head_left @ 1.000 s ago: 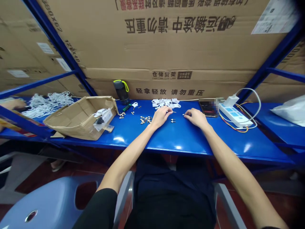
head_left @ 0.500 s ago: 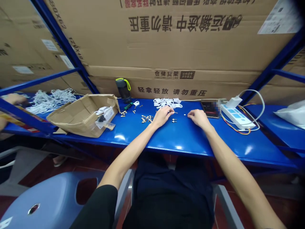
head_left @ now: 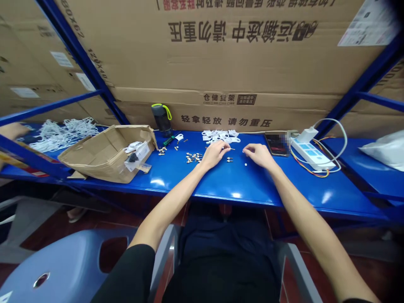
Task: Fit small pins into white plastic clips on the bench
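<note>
Nearest on the blue tabletop point(head_left: 217, 179), right of the frame's centre, lay a small white piece point(head_left: 245, 164), apart from both hands. Slightly farther, near centre, two slim pins point(head_left: 229, 159) with pale collars lay side by side; left of them spread a loose heap of similar pins point(head_left: 193, 158). The left hand point(head_left: 214, 155) pinched a thin brass-coloured pin point(head_left: 232, 149) between thumb and forefinger, its end pointing right. The right hand point(head_left: 259, 155) had its fingertips drawn close; I could not tell whether they gripped anything. Beyond, upper centre, white parts point(head_left: 221, 136) lay grouped.
</note>
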A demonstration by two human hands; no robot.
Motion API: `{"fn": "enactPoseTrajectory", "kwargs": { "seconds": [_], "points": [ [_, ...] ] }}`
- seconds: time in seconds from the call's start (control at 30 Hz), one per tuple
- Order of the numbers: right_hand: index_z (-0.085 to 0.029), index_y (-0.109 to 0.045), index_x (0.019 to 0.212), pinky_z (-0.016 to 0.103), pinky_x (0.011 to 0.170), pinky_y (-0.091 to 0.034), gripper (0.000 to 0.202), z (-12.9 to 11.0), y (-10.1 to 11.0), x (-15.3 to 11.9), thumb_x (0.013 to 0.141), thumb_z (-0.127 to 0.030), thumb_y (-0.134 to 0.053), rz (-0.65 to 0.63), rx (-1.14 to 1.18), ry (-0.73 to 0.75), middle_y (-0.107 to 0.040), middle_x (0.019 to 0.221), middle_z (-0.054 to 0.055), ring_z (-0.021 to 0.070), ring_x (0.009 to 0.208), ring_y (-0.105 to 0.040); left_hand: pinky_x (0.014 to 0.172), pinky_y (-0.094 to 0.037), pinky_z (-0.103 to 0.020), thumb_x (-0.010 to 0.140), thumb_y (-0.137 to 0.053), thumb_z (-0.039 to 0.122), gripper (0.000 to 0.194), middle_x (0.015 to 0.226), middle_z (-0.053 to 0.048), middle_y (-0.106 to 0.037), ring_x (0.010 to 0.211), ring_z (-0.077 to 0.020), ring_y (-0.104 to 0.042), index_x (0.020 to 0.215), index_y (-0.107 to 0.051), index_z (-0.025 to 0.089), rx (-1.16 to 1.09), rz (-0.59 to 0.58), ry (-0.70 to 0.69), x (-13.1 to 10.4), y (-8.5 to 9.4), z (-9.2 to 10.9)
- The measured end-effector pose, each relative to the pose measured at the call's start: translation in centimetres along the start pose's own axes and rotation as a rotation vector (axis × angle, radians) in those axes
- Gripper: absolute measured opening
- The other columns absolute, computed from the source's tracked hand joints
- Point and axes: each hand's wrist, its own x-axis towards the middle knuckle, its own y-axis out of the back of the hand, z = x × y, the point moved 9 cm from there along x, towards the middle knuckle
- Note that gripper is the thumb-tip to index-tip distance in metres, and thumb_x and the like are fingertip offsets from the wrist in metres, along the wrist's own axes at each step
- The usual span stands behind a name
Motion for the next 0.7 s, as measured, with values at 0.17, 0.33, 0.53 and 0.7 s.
{"fn": "enactPoseTrajectory", "kwargs": {
  "seconds": [0.17, 0.33, 0.53, 0.7],
  "points": [
    [-0.021, -0.081, 0.110, 0.034, 0.078, -0.054, 0.043, 0.4, -0.9, -1.3, 0.085, -0.055, -0.073, -0.404, 0.193, 0.022, -0.080, 0.084, 0.004, 0.0234, 0.082, -0.072, 0.099, -0.052, -0.036, 0.107, -0.059, 0.030, 0.017, 0.107, -0.006, -0.075, 0.099, -0.0207, -0.068, 0.107, -0.071, 0.019, -0.005, -0.006, 0.001, 0.1, -0.1, 0.0],
    [-0.019, -0.081, 0.111, 0.036, 0.083, -0.057, 0.057, 0.1, -1.0, -2.1, 0.066, -0.051, -0.090, -0.528, 0.244, 0.078, -0.079, 0.093, 0.006, 0.0253, 0.089, -0.072, 0.101, -0.052, -0.037, 0.107, -0.058, 0.030, 0.017, 0.109, -0.007, -0.075, 0.100, -0.0212, -0.068, 0.108, -0.071, 0.019, -0.014, -0.004, -0.001, 0.0, -0.1, 0.0],
    [-0.022, -0.082, 0.088, 0.034, 0.078, -0.054, 0.029, 0.1, -1.7, -1.4, 0.079, -0.049, -0.077, -0.457, 0.180, 0.083, -0.080, 0.084, 0.003, 0.0237, 0.082, -0.072, 0.099, -0.052, -0.037, 0.108, -0.057, 0.032, 0.020, 0.108, -0.006, -0.074, 0.100, -0.0208, -0.068, 0.108, -0.072, 0.019, -0.011, -0.017, 0.005, 0.1, -0.3, -0.2],
    [-0.022, -0.083, 0.103, 0.037, 0.084, -0.057, 0.037, 0.8, -1.0, -1.3, 0.075, -0.046, -0.081, -0.415, 0.239, 0.050, -0.082, 0.091, 0.005, 0.0261, 0.089, -0.075, 0.099, -0.052, -0.035, 0.109, -0.056, 0.033, 0.021, 0.108, -0.006, -0.075, 0.103, -0.0206, -0.068, 0.108, -0.072, 0.019, -0.020, -0.003, -0.012, 0.1, -0.1, -0.2]
  ]
}}
